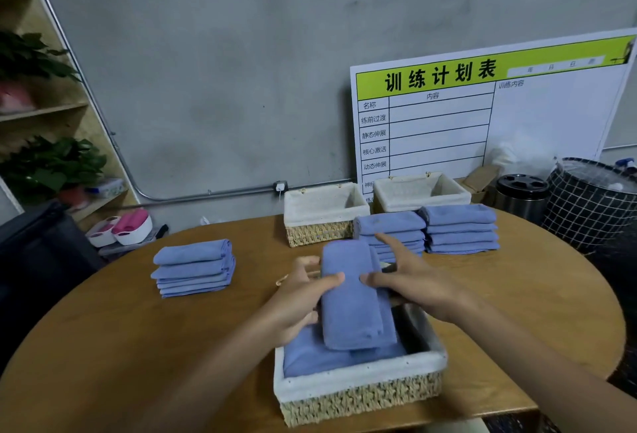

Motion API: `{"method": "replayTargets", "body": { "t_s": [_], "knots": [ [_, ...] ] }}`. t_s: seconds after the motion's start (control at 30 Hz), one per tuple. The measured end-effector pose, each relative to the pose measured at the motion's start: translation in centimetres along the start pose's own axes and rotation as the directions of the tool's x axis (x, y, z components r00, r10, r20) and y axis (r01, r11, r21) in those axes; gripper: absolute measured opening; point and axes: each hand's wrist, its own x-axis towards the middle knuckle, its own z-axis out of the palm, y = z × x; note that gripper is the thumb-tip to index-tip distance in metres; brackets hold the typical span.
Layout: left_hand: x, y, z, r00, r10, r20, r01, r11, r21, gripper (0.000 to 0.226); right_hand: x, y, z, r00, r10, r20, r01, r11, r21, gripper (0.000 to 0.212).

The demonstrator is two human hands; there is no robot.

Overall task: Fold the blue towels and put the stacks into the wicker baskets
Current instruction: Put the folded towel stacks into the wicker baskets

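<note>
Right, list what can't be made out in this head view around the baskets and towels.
- Near white-lined wicker basket: its floor and how many blue towels lie in it, hidden by the folded blue towel held by the left hand and right hand.
- Middle stack of blue towels: its lower front, behind the right hand.
- Far right lined basket: its wicker side, behind the towel stacks.

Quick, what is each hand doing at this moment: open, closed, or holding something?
Left hand: grips the folded blue towel from its left side, thumb on top.
Right hand: holds the same towel from its right side, over the near basket.
</note>
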Motion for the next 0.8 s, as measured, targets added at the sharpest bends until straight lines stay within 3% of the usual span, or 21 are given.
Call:
{"method": "replayTargets", "body": {
  "t_s": [0.1, 0.23, 0.3, 0.4, 0.43, 0.6, 0.67, 0.8],
  "knots": [
    [-1.3, -0.1, -0.8, 0.992, 0.057, 0.114, -0.079, 0.976, 0.203, 0.056, -1.1, 0.1, -1.1, 0.996, 0.04, 0.08, -0.036, 0.998, -0.046, 0.081],
    [-1.7, -1.4, -0.4, 0.976, 0.142, 0.162, -0.204, 0.851, 0.484, 0.035, -1.2, 0.5, -0.7, 0.989, 0.069, 0.129, -0.033, 0.965, -0.26, 0.089],
    [-1.3, -2.0, -0.3, 0.955, 0.246, 0.166, -0.294, 0.714, 0.635, 0.033, -0.9, 1.3, -0.2, 0.992, 0.025, 0.125, 0.028, 0.916, -0.399, 0.096],
    [-0.6, -2.6, 0.1, 0.906, 0.344, 0.247, -0.374, 0.375, 0.848, 0.039, -0.5, 1.9, 0.4, 0.994, -0.022, 0.109, 0.076, 0.845, -0.529, 0.097],
    [-0.6, -2.7, 0.3, 0.896, 0.36, 0.26, -0.376, 0.303, 0.876, 0.041, -0.5, 1.9, 0.6, 0.994, -0.034, 0.107, 0.089, 0.821, -0.565, 0.095],
    [-0.5, -3.0, -0.6, 0.847, 0.412, 0.335, -0.477, 0.31, 0.823, 0.042, -1.0, 2.0, 0.6, 0.974, -0.217, 0.063, 0.201, 0.706, -0.679, 0.078],
    [-0.5, -2.9, -1.4, 0.839, 0.367, 0.402, -0.521, 0.326, 0.789, 0.053, -1.3, 1.9, -0.2, 0.956, -0.286, 0.072, 0.255, 0.678, -0.689, 0.071],
    [-0.5, -3.3, -2.0, 0.855, 0.246, 0.457, -0.513, 0.264, 0.817, 0.085, -1.7, 1.7, -1.6, 0.934, -0.208, 0.292, 0.353, 0.676, -0.647, 0.075]
  ]
}}
